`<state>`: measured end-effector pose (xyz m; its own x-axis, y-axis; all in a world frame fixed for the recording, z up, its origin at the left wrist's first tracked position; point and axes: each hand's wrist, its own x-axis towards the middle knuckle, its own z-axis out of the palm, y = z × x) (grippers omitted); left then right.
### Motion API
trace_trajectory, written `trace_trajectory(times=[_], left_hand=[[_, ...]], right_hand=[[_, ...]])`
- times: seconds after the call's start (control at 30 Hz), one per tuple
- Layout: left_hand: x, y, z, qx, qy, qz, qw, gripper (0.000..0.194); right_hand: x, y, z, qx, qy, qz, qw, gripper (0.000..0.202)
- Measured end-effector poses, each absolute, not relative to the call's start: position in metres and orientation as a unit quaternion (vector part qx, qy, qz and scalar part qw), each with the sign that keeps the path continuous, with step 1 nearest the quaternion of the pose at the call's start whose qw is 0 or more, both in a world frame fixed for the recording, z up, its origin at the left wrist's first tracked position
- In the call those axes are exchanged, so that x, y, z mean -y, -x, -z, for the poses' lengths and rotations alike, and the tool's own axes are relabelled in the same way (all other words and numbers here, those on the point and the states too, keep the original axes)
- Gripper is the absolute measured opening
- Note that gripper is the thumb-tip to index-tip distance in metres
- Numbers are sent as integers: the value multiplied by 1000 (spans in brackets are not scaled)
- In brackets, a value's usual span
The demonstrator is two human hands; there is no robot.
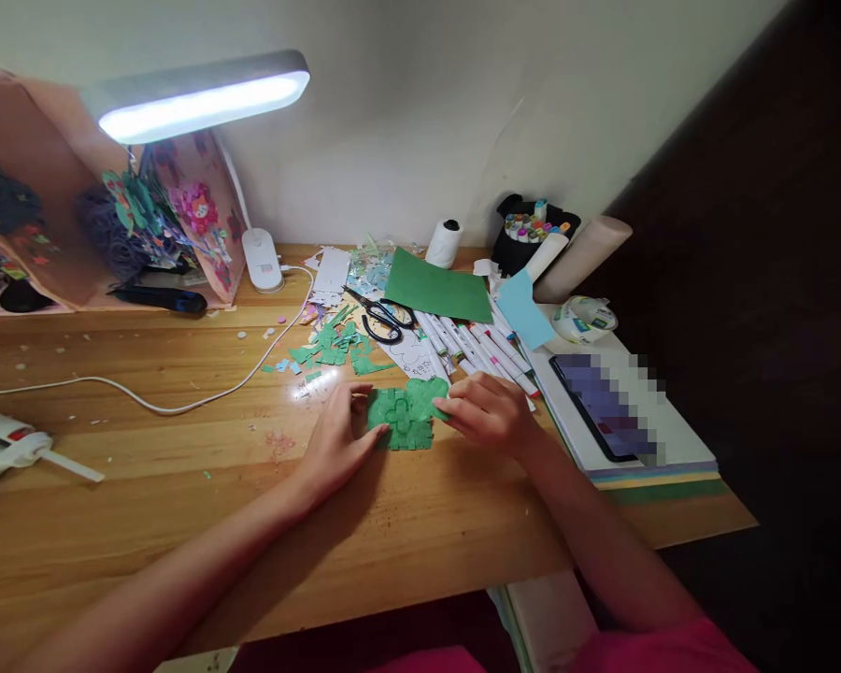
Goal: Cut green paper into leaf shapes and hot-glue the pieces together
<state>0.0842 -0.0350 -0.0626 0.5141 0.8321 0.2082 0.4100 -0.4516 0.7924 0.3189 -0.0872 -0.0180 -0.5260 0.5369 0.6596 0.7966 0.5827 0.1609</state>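
A green paper cutout [398, 432] with notched edges lies on the wooden table, a raised cross-like shape on its face. My left hand [343, 425] grips its left edge, thumb in front and fingers curled behind. Over the cutout's upper right corner sits a smaller green paper piece [429, 396] with a rounded outline. My right hand [487, 411] pinches this piece at its right side. Whether the two papers are joined I cannot tell. Green paper scraps [333, 344] and black-handled scissors [382, 316] lie just beyond my hands.
Behind the hands are a green sheet [440, 285], several markers [473, 348] and a white thread spool [445, 244]. A phone [599, 407] rests on a paper stack [662, 411] at right. A glue gun [7, 449] lies left, near a white cable [175, 409]. A lamp [206, 98] hangs overhead.
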Motion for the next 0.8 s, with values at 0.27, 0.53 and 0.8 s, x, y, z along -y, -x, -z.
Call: trace_trajectory(times=[0.27,0.53,0.8], left_hand=[[37,-83,52,-384,-772,-339,377,22],[41,-82,48,-327,-806,-313,380,19],[35,-83,49,-348,-775,-285,444,27]], right_hand=[[86,-301,30,844,380,128,355,11],[81,-281,29,554,567,-406,455,24],[81,-279,29,531,560,-515,375,27]])
